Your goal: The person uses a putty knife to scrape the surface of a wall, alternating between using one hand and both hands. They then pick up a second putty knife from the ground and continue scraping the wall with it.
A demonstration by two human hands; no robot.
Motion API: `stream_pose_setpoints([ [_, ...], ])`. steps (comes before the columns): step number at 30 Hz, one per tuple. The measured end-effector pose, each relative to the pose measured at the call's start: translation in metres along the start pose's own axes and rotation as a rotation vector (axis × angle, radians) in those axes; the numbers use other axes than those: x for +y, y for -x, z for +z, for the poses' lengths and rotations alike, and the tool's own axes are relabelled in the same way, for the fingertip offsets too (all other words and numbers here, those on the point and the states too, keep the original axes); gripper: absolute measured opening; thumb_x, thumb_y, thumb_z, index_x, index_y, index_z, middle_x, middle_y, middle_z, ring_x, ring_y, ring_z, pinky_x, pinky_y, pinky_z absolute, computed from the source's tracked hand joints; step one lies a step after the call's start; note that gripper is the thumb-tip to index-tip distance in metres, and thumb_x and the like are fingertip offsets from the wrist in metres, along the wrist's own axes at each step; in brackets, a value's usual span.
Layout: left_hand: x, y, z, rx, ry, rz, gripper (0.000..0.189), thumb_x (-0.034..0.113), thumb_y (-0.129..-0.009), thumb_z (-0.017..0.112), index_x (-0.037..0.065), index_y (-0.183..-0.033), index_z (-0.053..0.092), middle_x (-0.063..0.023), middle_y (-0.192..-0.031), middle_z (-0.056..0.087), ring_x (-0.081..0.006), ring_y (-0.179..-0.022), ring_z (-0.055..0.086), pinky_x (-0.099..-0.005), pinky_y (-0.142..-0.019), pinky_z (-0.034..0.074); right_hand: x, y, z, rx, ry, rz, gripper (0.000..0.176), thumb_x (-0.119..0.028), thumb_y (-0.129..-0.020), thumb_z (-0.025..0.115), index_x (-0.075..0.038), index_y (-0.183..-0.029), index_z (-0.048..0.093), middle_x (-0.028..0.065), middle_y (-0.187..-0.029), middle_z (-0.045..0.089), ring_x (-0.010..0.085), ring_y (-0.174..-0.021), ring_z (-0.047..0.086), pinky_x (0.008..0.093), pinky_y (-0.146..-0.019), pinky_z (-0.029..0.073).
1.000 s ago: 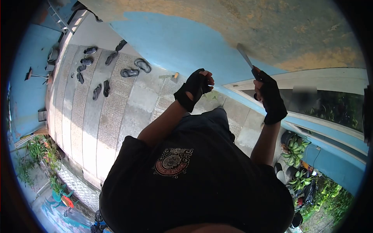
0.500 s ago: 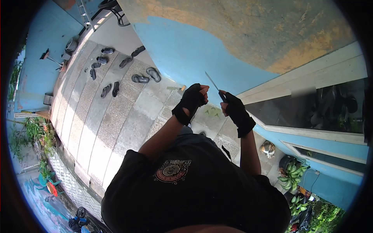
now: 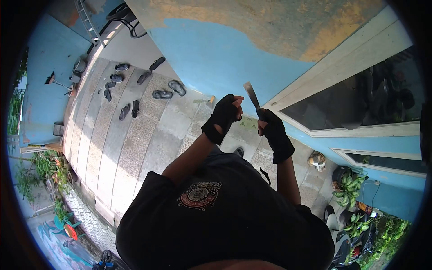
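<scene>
A putty knife [image 3: 253, 95] with a dark handle is gripped in my right hand [image 3: 272, 130], its blade tilted up toward the blue wall [image 3: 216, 54]. The blade's broader face shows, apart from the wall as far as I can tell. My left hand [image 3: 226, 112] is closed to the left of the knife, its fingers curled and the index partly stretched toward the blade. Whatever is inside those fingers, if anything, is hidden. Both hands wear black fingerless gloves. Above the blue paint is a bare, brownish patch of wall [image 3: 288, 27].
Several sandals [image 3: 162, 94] lie on the paved floor [image 3: 148, 130]. A small tool with a wooden part [image 3: 212, 100] rests by the wall base. To the right are a window [image 3: 355, 101], a cat [image 3: 317, 160] and potted plants [image 3: 348, 189]. A ladder [image 3: 90, 24] stands far left.
The putty knife has turned in my right hand, so its blade went from edge-on to showing its flat face. My left hand has barely moved. The view has shifted slightly.
</scene>
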State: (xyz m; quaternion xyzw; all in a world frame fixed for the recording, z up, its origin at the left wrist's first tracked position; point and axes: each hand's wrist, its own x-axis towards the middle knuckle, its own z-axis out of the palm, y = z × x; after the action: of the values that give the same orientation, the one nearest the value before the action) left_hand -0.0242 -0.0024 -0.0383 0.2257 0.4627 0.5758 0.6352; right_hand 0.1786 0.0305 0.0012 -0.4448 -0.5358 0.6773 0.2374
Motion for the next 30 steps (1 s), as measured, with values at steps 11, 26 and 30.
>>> stream_pose_setpoints([
  [11, 0.049, -0.014, -0.044, -0.206, -0.06, 0.047, 0.031, 0.025, -0.1, 0.055, 0.006, -0.125, 0.056, -0.0102, -0.115, 0.066, -0.0169, -0.096, 0.063, -0.031, -0.084, 0.051, -0.012, -0.024, 0.065, -0.054, -0.461, -0.007, 0.051, -0.006, -0.094, 0.051, -0.001, -0.143, 0.04, 0.0035, -0.073, 0.05, 0.0139, -0.059, 0.047, 0.0304, -0.062, 0.042],
  [26, 0.054, -0.02, -0.09, -0.169, -0.998, 0.849, 0.06, 0.023, -0.093, 0.062, 0.008, -0.147, 0.04, -0.0211, -0.15, 0.041, -0.0402, -0.131, 0.048, -0.0405, -0.096, 0.048, -0.023, -0.048, 0.138, 0.252, -0.271, -0.145, 0.047, -0.005, -0.094, 0.049, 0.0, -0.14, 0.045, 0.0009, -0.075, 0.05, 0.0101, -0.06, 0.05, 0.0254, -0.058, 0.043],
  [30, 0.05, -0.028, -0.09, -0.142, -0.98, 0.358, 0.053, 0.022, -0.095, 0.06, 0.004, -0.142, 0.044, -0.0235, -0.138, 0.053, -0.0356, -0.129, 0.051, -0.039, -0.104, 0.044, -0.024, -0.043, 0.12, 0.261, -0.381, -0.159, 0.045, -0.006, -0.095, 0.05, 0.001, -0.139, 0.044, 0.0016, -0.074, 0.049, 0.0117, -0.06, 0.048, 0.0284, -0.061, 0.043],
])
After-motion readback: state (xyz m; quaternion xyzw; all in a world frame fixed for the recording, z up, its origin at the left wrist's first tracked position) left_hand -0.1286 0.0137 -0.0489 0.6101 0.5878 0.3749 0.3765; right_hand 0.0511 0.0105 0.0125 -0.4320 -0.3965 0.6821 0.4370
